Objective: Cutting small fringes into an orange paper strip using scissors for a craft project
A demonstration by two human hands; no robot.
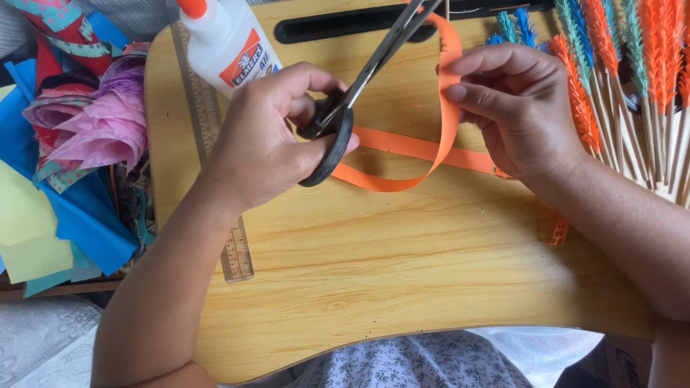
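- Black-handled scissors [338, 122] are being gripped by the left hand [266, 140], blades raised.
- An orange paper strip [431, 147] is being pinched by the right hand [521, 108], looped over the wooden lap desk [402, 266].

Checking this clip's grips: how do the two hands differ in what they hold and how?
The left hand grips black scissors through the handle loops, blades apart; the right hand pinches an orange paper strip between thumb and fingers. Left fingers are curled; right fingers are straighter. Both are above the wooden tray.
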